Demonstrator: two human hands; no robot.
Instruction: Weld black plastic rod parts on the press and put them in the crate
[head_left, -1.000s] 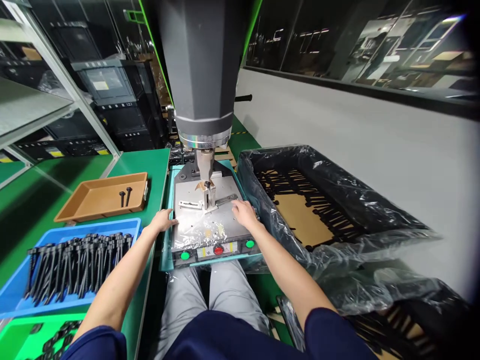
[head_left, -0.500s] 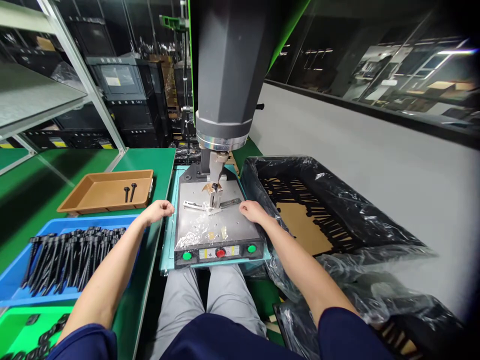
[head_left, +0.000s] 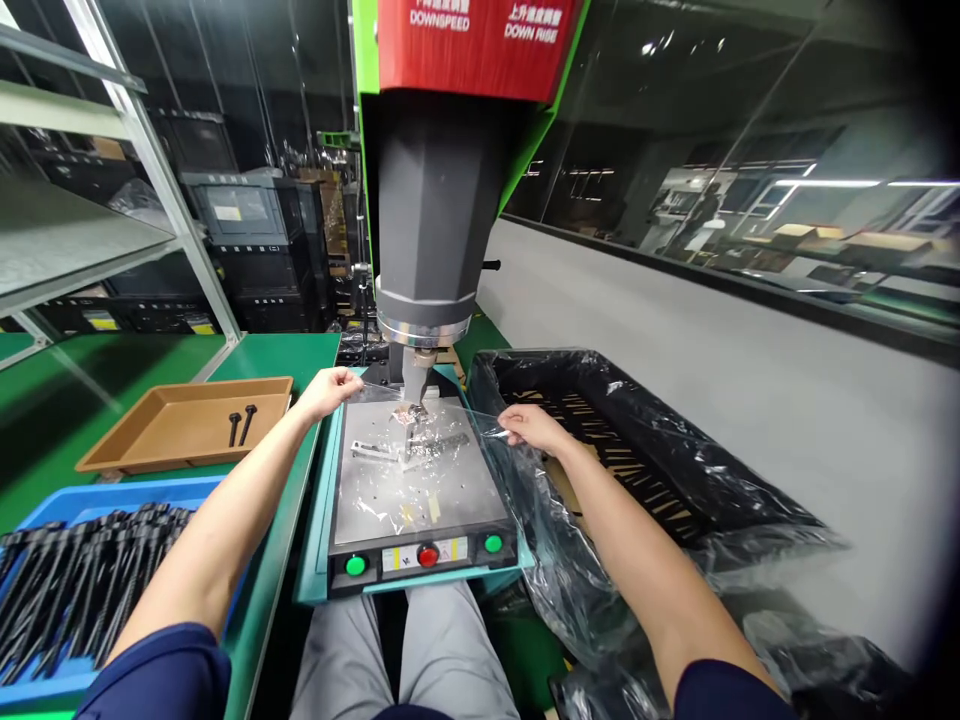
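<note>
1. Clear plastic film (head_left: 409,478) is stretched over the grey metal plate (head_left: 491,497) of the press. It lies against the plate at its near end and is lifted off it at the far end, where both hands hold it
2. The left hand (head_left: 330,388) is at the far left corner of the plate, its fingers closed together, pinching the film's corner
3. The right hand (head_left: 527,424) is at the plate's right edge, thumb and fingers pressed together on the film's right corner, which is pulled up into a taut point
4. Under the film a small metal fixture (head_left: 411,442) sits on the plate, directly below the tip (head_left: 415,372) of the grey press head (head_left: 424,215); whether the tip touches the film cannot be told
5. On the front panel of the press, a red button (head_left: 427,556) sits between two green buttons (head_left: 355,565)
6. To the left, on the green surface (head_left: 292,350), a brown tray (head_left: 165,432) holds two black screws (head_left: 238,426); nearer the person, a blue bin (head_left: 112,490) is filled with long black bolts (head_left: 67,585)
7. To the right of the press, just beside the right hand, a box lined with a black bag (head_left: 697,490) holds rows of black parts (head_left: 600,430) on cardboard
</note>
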